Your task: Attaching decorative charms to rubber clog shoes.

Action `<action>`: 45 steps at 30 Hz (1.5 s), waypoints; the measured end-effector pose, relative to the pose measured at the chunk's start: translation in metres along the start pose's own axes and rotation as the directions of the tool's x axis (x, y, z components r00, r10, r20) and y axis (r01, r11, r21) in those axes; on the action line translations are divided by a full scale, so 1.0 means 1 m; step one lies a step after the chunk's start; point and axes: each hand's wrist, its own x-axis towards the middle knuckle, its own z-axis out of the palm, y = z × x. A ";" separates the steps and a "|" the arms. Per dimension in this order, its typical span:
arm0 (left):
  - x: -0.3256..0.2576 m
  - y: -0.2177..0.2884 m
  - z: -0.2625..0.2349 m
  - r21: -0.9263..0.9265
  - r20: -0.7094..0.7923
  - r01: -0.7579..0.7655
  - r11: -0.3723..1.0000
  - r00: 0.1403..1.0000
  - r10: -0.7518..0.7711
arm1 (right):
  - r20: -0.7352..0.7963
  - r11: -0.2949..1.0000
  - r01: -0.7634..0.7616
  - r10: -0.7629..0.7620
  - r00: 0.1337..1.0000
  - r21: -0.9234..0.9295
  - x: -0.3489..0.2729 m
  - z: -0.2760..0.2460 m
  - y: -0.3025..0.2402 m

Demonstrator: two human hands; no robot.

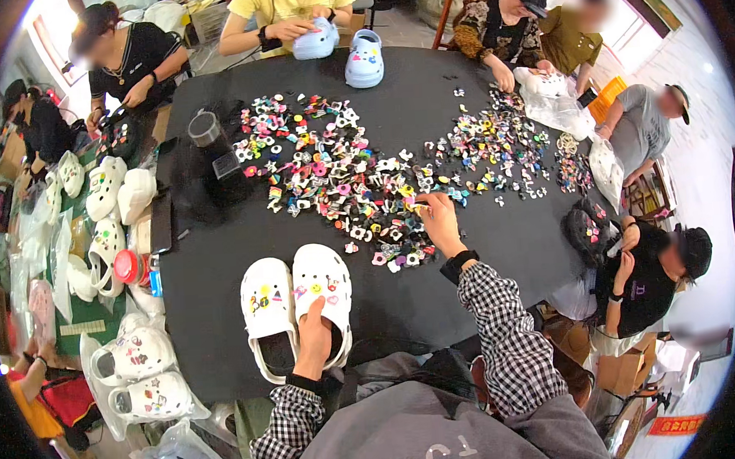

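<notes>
Two white clogs with holes in their uppers stand side by side at the table's near edge. The left clog carries several small coloured charms. On the right clog are charms too, a yellow round one among them. My left hand grips that right clog at its opening, thumb on the upper, other fingers mostly hidden. Over the near side of a wide heap of shoe charms reaches my right hand. Its fingertips pinch together around a small yellowish charm, whose shape is unclear.
Charms spread across the black table. A clear container stands at the left. A light blue clog sits at the far edge; a person in yellow holds another. White clogs crowd the left side. Several people work around the table.
</notes>
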 end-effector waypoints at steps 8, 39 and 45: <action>0.002 -0.007 -0.001 -0.037 -0.038 -0.010 0.999 0.999 0.008 | 0.155 0.893 0.364 -0.333 0.930 -0.264 -0.003 0.027 -0.010; -0.005 0.002 0.010 -0.085 -0.065 -0.035 0.996 0.997 0.029 | 0.733 0.323 -0.702 0.036 0.679 0.635 -0.046 -0.002 -0.124; -0.004 0.001 0.008 -0.078 -0.038 -0.023 0.997 0.999 0.020 | 0.786 0.279 -0.753 -0.010 0.618 0.596 -0.054 0.025 -0.141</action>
